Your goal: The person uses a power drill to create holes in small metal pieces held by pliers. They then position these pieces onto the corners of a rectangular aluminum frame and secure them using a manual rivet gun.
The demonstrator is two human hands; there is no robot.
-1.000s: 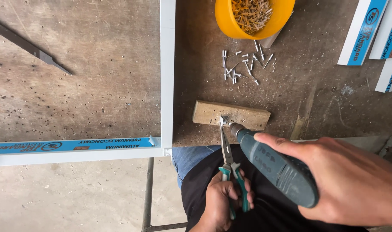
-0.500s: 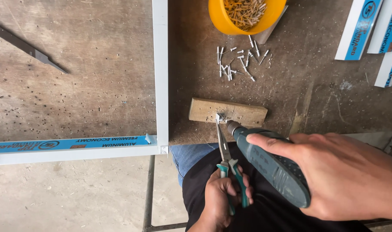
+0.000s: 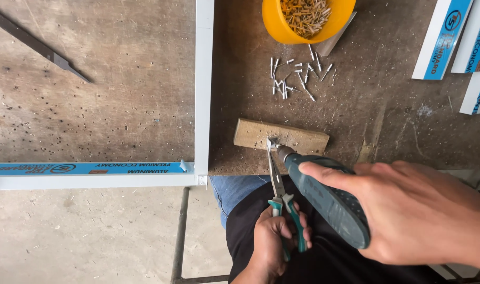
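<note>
My left hand (image 3: pixel 274 239) grips the green handles of long-nose pliers (image 3: pixel 280 185), whose jaws pinch a small metal piece on a wooden block (image 3: pixel 298 138) near the bench's front edge. My right hand (image 3: pixel 424 210) holds a teal power drill (image 3: pixel 327 197), index finger stretched along its body. The drill's tip points at the metal piece held in the plier jaws, on the block.
A white aluminium frame corner (image 3: pixel 203 105) with a blue strip lies left of the block. Several loose rivets (image 3: pixel 298 76) are scattered below a yellow bowl (image 3: pixel 303 21) full of them. White and blue profiles (image 3: pixel 461 42) lie at the right; a dark metal bar (image 3: pixel 37 44) at the far left.
The drill, pliers and both hands keep the same hold on the block. Only the view has shifted slightly.
</note>
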